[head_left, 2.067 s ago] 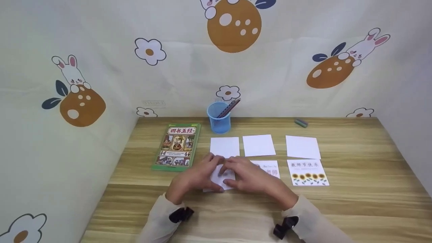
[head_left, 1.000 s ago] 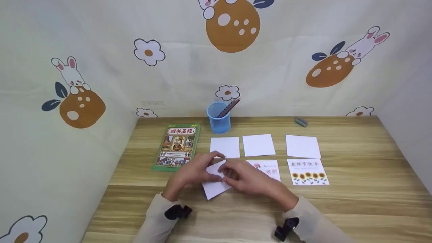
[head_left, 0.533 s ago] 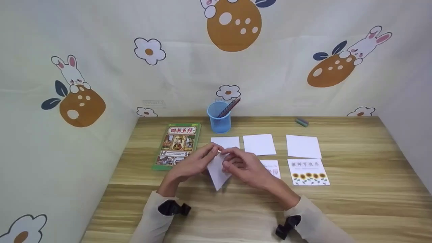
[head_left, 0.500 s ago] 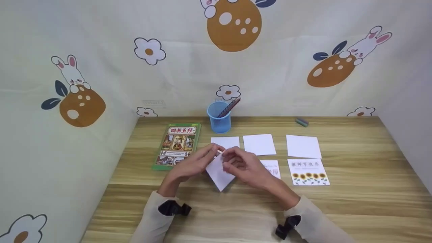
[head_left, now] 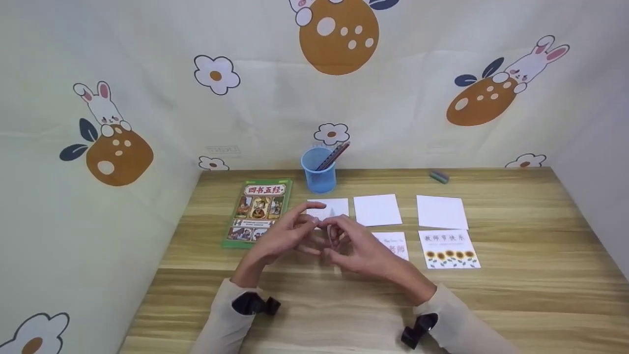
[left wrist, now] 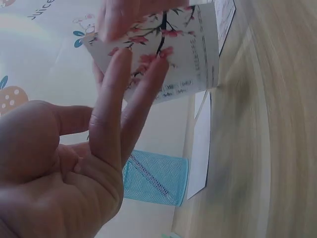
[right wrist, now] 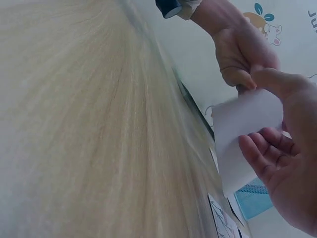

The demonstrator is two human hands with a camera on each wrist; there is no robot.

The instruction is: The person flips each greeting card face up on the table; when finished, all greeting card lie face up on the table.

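Right hand (head_left: 362,250) is pinching the blossom-print card (left wrist: 200,57) steeply tilted above the table (head_left: 344,319), between both hands. Left hand (head_left: 287,237) is extending two fingers across its printed face; contact unclear.

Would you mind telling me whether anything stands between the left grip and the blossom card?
Nothing visible does: the left grip has two fingers across the blossom card; whether they touch it is unclear.
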